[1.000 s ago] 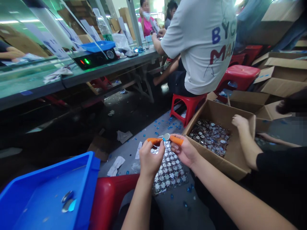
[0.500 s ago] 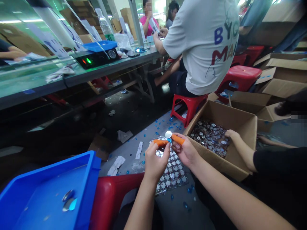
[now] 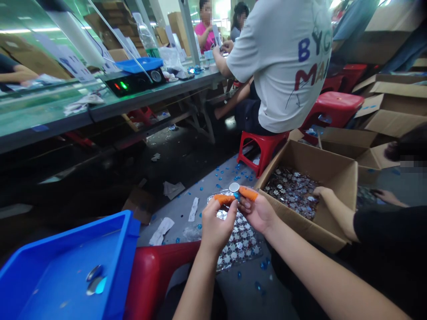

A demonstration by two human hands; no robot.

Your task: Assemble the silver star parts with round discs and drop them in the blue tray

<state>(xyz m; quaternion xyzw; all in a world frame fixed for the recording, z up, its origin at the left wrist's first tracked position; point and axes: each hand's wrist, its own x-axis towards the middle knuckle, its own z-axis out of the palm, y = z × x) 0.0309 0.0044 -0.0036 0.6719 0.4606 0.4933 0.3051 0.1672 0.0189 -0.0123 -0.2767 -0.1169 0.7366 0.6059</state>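
Note:
Both my hands pinch a small round silver disc (image 3: 234,187) with a blue piece under it, held between orange finger cots. My left hand (image 3: 218,229) grips it from the left, and my right hand (image 3: 258,214) from the right. Beneath my hands, a foil sheet of silver flower-shaped pieces (image 3: 238,242) lies on the floor. Part of that sheet is hidden by my hands. Two metal discs (image 3: 95,279) lie in a blue plastic tray (image 3: 110,231) at lower left.
A cardboard box (image 3: 320,164) of loose flower pieces stands to my right, with a co-worker's hand (image 3: 320,192) in it. Blue gems lie scattered on the floor. Red stools, a seated person in a grey shirt (image 3: 283,75) and a long workbench (image 3: 100,104) stand ahead.
My hands have shifted slightly down and the disc now shows more edge-on. The co-worker's hand has moved from the box wall down to the pile.

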